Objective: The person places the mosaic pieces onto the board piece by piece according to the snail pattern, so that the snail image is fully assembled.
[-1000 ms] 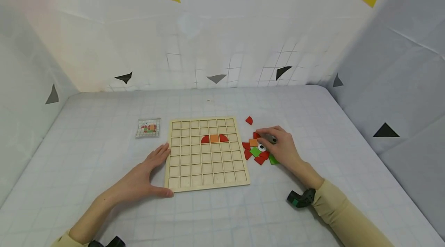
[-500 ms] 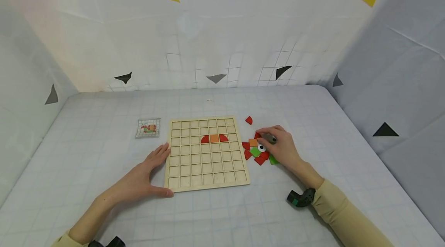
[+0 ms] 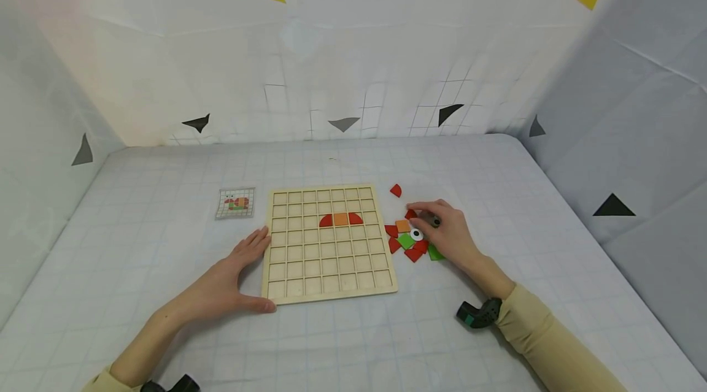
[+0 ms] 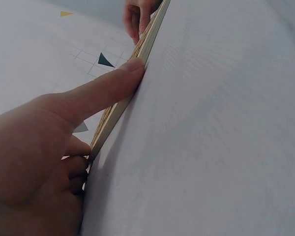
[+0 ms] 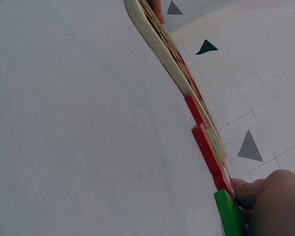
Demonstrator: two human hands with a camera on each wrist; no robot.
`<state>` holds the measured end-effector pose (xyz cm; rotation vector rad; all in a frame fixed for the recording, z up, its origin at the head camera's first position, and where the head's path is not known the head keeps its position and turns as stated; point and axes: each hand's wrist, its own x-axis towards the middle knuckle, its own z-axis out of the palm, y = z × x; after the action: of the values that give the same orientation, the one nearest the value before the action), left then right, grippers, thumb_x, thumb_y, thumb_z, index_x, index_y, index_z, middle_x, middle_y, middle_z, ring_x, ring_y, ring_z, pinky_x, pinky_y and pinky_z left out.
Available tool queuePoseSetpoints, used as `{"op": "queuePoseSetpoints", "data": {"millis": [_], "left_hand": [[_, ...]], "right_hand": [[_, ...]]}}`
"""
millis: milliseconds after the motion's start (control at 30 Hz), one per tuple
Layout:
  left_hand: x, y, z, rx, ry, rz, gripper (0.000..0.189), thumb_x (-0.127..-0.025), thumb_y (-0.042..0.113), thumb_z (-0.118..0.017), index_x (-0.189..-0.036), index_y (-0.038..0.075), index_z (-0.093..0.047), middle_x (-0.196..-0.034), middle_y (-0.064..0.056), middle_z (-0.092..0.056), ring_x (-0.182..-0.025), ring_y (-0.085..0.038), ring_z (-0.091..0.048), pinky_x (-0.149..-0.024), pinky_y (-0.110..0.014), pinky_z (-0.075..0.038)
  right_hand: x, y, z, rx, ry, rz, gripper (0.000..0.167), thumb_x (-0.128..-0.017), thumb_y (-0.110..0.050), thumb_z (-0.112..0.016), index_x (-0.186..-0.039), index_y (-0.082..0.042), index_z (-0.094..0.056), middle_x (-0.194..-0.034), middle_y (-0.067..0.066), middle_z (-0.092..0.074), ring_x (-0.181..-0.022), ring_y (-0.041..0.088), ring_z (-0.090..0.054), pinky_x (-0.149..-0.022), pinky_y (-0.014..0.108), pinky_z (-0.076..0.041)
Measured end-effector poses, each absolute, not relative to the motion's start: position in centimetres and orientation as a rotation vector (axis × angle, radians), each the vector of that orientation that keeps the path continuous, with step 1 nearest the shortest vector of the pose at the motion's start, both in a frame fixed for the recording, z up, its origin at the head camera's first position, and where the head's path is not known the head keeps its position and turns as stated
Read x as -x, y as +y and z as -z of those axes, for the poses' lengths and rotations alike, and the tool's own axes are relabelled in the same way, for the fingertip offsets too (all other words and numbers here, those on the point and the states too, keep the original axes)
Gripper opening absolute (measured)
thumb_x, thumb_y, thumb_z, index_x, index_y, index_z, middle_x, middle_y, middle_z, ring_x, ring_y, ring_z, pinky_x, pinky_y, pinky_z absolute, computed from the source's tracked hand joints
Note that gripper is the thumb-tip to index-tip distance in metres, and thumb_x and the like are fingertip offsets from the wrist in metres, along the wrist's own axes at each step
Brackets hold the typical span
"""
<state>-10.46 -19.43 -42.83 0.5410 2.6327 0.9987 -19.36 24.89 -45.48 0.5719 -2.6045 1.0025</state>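
Observation:
A wooden grid board (image 3: 309, 251) lies flat, with two red quarter-circle tiles (image 3: 326, 221) flanking an orange square tile (image 3: 340, 219) in one row. My left hand (image 3: 229, 278) touches the board's left side, thumb at the near left corner, fingers fairly straight; the thumb (image 4: 103, 93) lies along the edge in the left wrist view. To the right, my right hand (image 3: 447, 232) pinches a small red tile (image 3: 410, 214) between thumb and index finger, its shape partly hidden. Below the fingers lie a green tile (image 3: 406, 241), a white eye disc (image 3: 417, 234) and several red tiles (image 3: 413, 255).
A small picture card (image 3: 235, 203) lies left of the board's far corner. One loose red quarter-circle (image 3: 396, 190) sits apart behind the pile. Another eye disc (image 3: 436, 221) is in shadow under the right hand. White cloth walls (image 3: 353, 42) stand behind and at both sides.
The red tile at my right fingertips has shifted and turned slightly to the right. The left hand and the board have stayed in place.

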Motion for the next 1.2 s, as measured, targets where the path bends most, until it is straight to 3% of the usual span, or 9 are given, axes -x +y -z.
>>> {"op": "queuePoseSetpoints", "data": {"millis": [967, 1200], "left_hand": [[10.5, -19.4, 42.9, -0.536, 2.634, -1.003, 0.123, -0.065, 0.064, -0.083, -0.16, 0.012, -0.025, -0.169, -0.001, -0.011, -0.155, -0.037, -0.007, -0.121, -0.062, -0.014], [10.5, -19.4, 43.0, -0.537, 2.638, -1.0, 0.123, -0.065, 0.064, -0.084, -0.159, 0.012, -0.025, -0.169, -0.001, -0.012, -0.155, -0.036, -0.007, -0.12, -0.063, -0.015]], "right_hand": [[19.1, 24.8, 45.0, -0.445, -2.593, -1.003, 0.032, -0.083, -0.019, -0.083, -0.112, -0.011, -0.073, -0.099, 0.007, -0.072, -0.091, 0.021, -0.064, -0.078, 0.037, -0.052], [17.8, 22.4, 43.4, -0.45, -2.543, -1.112, 0.031, -0.082, -0.019, -0.084, -0.11, -0.01, -0.074, -0.101, 0.006, -0.073, -0.092, 0.022, -0.063, -0.077, 0.038, -0.052]]}}
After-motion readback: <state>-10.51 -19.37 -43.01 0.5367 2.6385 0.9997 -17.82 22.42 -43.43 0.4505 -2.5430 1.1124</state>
